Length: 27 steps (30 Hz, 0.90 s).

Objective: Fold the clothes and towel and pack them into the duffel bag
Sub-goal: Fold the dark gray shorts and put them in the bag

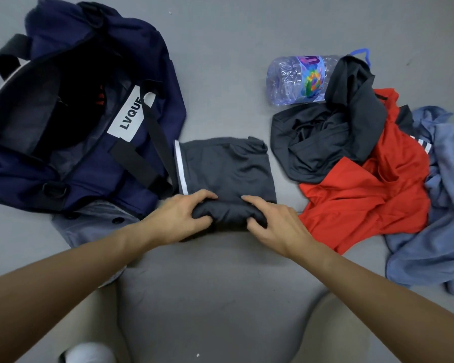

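The navy duffel bag lies open on the grey floor. Just beside its right edge lie the grey shorts, partly rolled at the near end. Right of the shorts sits a heap: a blue towel, a red shirt, a dark garment and a plastic bottle. The left hand and right hand both clench the shorts' rolled end.
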Motion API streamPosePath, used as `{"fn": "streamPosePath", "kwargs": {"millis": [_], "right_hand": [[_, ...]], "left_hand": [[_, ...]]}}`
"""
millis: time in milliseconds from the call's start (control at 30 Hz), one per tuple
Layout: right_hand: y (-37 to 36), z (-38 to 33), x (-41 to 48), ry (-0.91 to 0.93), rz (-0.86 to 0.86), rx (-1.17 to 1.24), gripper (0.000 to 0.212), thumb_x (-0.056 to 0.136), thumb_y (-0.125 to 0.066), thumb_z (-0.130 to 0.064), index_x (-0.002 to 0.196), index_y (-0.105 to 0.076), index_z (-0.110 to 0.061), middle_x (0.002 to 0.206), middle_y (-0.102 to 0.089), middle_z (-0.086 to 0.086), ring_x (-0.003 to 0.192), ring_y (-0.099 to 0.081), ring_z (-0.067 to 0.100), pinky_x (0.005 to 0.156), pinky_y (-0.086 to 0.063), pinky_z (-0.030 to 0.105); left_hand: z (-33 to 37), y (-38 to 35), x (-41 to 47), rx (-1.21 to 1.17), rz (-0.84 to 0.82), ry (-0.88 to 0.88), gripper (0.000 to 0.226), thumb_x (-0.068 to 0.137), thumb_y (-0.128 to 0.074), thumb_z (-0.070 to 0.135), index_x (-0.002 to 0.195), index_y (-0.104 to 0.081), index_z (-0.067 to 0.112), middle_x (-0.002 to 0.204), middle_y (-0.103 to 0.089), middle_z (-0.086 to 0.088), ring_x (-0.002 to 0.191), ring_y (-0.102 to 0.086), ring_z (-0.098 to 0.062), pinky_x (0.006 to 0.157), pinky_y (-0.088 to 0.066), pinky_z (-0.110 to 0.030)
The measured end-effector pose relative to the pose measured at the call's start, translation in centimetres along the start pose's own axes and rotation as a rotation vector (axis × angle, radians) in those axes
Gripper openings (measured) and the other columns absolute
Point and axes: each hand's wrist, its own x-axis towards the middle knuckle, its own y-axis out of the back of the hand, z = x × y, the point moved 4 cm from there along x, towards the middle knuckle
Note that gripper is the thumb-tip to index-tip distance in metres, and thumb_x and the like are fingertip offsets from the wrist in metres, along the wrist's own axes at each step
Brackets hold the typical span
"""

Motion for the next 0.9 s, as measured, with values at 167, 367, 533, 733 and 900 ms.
{"fn": "streamPosePath", "kwargs": {"millis": [167,367,533,733,900], "right_hand": [[-0.4,0.3,-0.1,-0.058,0.05,0.021,0.05,0.098,-0.056,-0.042,0.145,-0.046,-0.031,0.123,-0.06,-0.003,0.107,-0.062,0.026,0.086,-0.049,0.041],[-0.5,-1.1,0.1,0.355,0.215,-0.445,0.057,0.091,-0.051,-0.022,0.148,-0.046,-0.021,0.154,-0.042,0.009,0.142,-0.039,0.033,0.112,-0.035,0.055],[-3.2,-0.6,-0.8,0.409,-0.02,-0.51,0.073,0.094,-0.058,-0.041,0.156,-0.031,-0.016,0.163,-0.027,0.007,0.153,-0.019,0.026,0.123,-0.015,0.053],[-3.1,0.7,0.7,0.293,-0.101,-0.413,0.087,0.09,-0.068,-0.036,0.159,-0.017,-0.022,0.165,-0.023,0.004,0.152,-0.023,0.021,0.124,-0.017,0.043],[-1.4,-0.4,1.5,0.194,-0.127,-0.219,0.073,0.088,-0.058,-0.026,0.156,-0.032,-0.027,0.159,-0.038,-0.001,0.144,-0.038,0.018,0.12,-0.025,0.034]], "left_hand": [[-0.8,-0.8,0.5,-0.184,-0.019,0.227,0.037,0.086,-0.068,0.052,0.12,-0.059,0.041,0.106,-0.067,0.009,0.1,-0.063,-0.012,0.092,-0.05,-0.031],[-0.8,0.8,0.5,0.174,0.281,0.138,0.04,0.083,-0.065,0.06,0.114,-0.061,0.036,0.11,-0.063,0.015,0.101,-0.062,-0.016,0.08,-0.054,-0.04],[0.7,0.6,-0.6,0.476,0.506,-0.41,0.018,0.096,-0.06,0.031,0.105,-0.068,0.019,0.109,-0.065,0.003,0.096,-0.061,-0.026,0.078,-0.049,-0.04],[-0.9,-3.2,-1.6,0.681,0.18,-0.397,0.085,0.08,-0.071,0.059,0.151,-0.042,0.021,0.153,-0.045,-0.009,0.146,-0.035,-0.029,0.118,-0.029,-0.051],[-0.8,-1.3,-0.6,0.453,0.141,-0.314,0.078,0.078,-0.075,0.031,0.147,-0.04,0.026,0.145,-0.052,0.0,0.134,-0.049,-0.024,0.113,-0.039,-0.04]]}}
